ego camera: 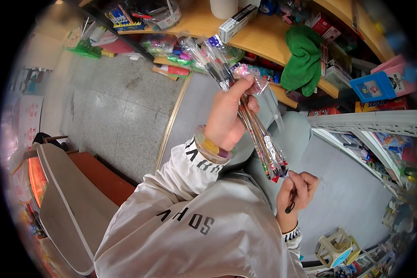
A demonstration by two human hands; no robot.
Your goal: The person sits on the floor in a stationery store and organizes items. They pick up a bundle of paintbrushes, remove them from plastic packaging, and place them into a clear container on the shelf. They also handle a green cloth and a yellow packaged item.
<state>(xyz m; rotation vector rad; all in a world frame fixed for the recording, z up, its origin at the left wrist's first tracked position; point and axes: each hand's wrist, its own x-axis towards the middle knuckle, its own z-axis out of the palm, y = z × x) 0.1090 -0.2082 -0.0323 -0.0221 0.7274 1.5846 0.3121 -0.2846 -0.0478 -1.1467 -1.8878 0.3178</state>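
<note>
My left hand (231, 114) grips a bundle of slim pens or refills in clear plastic sleeves (264, 146). The bundle slants across my lap, with clear wrapper ends fanned out above the fist and coloured, dark tips at its lower end. A crinkled clear wrapper with a pink part (245, 71) sits by my left thumb. Close to the lower tips, my right hand (299, 191) has its fingers curled around a thin dark stick with a black end (290, 207), perhaps a pen. Whether its fingertips also pinch the sleeves, I cannot tell.
Ahead is a wooden shelf (194, 24) bearing a pen basket (165, 19) and a carton (238, 22). A green cloth (302, 59) hangs over its edge. White metal shelving (368, 120) stands right, a plastic stool (333, 246) lower right, and a brown-topped piece of furniture (66, 208) left.
</note>
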